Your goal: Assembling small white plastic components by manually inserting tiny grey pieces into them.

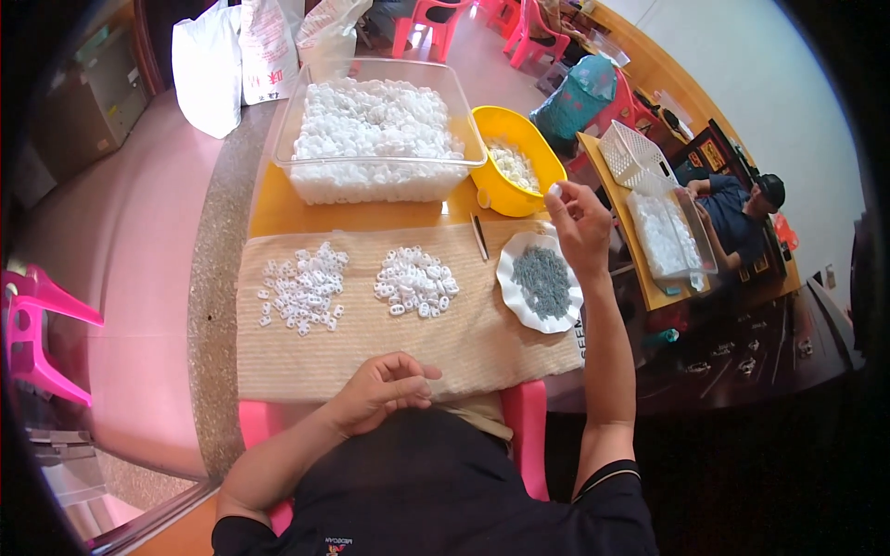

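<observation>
My right hand (584,222) is raised over the near right edge of the yellow basin (505,197), pinching a small white plastic piece (555,190) between thumb and fingertips. Low at the table's front edge, my left hand (387,387) hangs with loosely bent fingers, nothing visible in it. On the ribbed tan mat (362,348) lie a left pile of small white two-holed pieces (304,285) and a similar right pile (417,281). A white scalloped dish (507,271) holds tiny grey parts (541,281). Behind it lies a slim dark, tweezer-like tool (479,237).
A large clear bin (458,100) full of white pieces stands at the back, left of the basin, which holds whitish pieces. White sacks (206,69) stand behind. At right, a person (737,218) works at another table beside a white basket (635,153). A pink stool (42,324) is far left.
</observation>
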`<state>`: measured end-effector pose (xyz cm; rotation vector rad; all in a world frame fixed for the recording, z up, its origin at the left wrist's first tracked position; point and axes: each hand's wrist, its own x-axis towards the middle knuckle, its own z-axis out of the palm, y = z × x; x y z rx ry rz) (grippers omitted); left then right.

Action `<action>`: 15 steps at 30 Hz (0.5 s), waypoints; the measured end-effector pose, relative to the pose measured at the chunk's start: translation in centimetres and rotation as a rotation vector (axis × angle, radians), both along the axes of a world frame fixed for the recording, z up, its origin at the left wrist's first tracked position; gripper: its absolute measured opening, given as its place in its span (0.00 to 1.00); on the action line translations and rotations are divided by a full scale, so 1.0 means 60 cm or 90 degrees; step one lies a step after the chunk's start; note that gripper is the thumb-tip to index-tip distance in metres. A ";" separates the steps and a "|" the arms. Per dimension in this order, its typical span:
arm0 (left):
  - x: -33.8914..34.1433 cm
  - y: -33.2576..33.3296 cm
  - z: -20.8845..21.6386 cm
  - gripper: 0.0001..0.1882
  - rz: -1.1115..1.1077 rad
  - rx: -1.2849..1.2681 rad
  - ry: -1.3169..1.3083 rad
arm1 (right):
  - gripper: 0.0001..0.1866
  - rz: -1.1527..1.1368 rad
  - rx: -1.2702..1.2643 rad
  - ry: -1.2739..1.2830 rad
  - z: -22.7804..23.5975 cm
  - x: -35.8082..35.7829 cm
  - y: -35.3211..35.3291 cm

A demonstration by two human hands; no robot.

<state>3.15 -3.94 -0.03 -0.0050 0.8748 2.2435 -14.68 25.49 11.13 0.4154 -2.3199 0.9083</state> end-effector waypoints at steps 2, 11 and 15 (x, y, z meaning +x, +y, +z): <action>0.002 -0.001 0.000 0.06 -0.002 -0.002 0.005 | 0.15 -0.007 -0.015 0.032 0.006 -0.034 0.003; -0.001 -0.004 0.004 0.06 0.006 -0.010 -0.030 | 0.18 0.056 -0.048 -0.026 0.066 -0.091 0.011; 0.001 -0.002 0.008 0.06 0.004 -0.006 -0.010 | 0.23 0.254 -0.010 0.184 0.226 0.065 -0.032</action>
